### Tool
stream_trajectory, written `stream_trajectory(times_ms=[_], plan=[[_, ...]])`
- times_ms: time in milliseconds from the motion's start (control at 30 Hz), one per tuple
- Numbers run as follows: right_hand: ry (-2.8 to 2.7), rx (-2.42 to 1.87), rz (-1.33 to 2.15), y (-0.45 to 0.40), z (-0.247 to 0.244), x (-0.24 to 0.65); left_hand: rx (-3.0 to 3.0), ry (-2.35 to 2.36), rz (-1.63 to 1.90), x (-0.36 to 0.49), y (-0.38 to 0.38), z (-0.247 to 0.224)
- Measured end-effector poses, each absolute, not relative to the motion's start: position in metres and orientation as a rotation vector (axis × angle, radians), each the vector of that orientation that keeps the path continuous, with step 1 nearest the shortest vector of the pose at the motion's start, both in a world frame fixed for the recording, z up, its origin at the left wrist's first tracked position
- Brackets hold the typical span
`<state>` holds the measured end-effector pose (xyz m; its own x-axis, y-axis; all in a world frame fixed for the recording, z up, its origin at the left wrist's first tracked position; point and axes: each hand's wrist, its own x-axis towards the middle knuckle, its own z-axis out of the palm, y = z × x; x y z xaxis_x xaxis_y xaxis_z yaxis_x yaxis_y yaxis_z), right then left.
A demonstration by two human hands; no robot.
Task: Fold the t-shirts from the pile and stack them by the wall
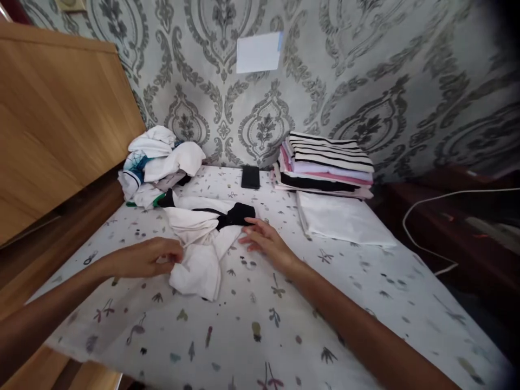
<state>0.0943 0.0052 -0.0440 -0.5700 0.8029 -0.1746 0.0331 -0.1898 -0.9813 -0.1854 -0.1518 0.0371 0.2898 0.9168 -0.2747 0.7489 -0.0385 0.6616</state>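
A crumpled white garment with black trim (199, 271), perhaps a shirt, lies on the patterned sheet in front of me. My left hand (150, 257) is at its left edge, thumb and fingers curled together in a pinch on the white cloth. On the other side, my right hand (268, 244) has its fingers stretched out, the tips at the garment's black part and right edge. It does not grip the cloth. The garment's far end reaches toward a heap of loose clothes (174, 160), mostly white with some blue and green.
A stack of folded clothes (325, 162), striped on top, stands at the back right. Before it lies a folded white cloth (345, 219). A small black flat object (251, 177) sits near the wall. A wooden panel (60, 119) borders the left; a white cable (410, 211) hangs right.
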Motion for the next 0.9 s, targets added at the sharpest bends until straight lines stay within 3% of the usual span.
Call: stream_trajectory(times_ms=[100, 233, 333, 433, 533, 667, 767, 900], plan=[[-1.896, -1.051, 1.422, 0.007, -0.044, 0.084, 1.889, 1.557, 0.232, -0.179, -0.135, 0.048], [-2.395, -1.169, 0.607, 0.017, -0.033, 0.068, 2.045, 1.984, 0.377, -0.161, -0.100, 0.038], [-2.512, -1.219, 0.379, 0.030, -0.024, 0.058, 2.168, 2.087, 0.251, -0.145, -0.082, 0.019], [-2.462, -1.216, 0.353, 0.046, -0.017, 0.053, 2.189, 2.126, 0.091, -0.140, -0.077, 0.008], [-2.159, -1.135, 0.553, 0.061, -0.005, 0.056, 2.129, 2.224, 0.171, -0.154, -0.082, 0.014], [-1.426, -0.920, 1.141, 0.066, 0.030, 0.080, 1.812, 2.117, 0.844, -0.196, -0.102, 0.049], [-1.194, -0.841, 1.224, 0.054, 0.062, 0.119, 1.308, 1.871, 1.485, -0.223, -0.121, 0.084], [-1.122, -0.892, 1.258, 0.010, 0.074, 0.178, 0.951, 1.830, 1.653, -0.234, -0.138, 0.101]])
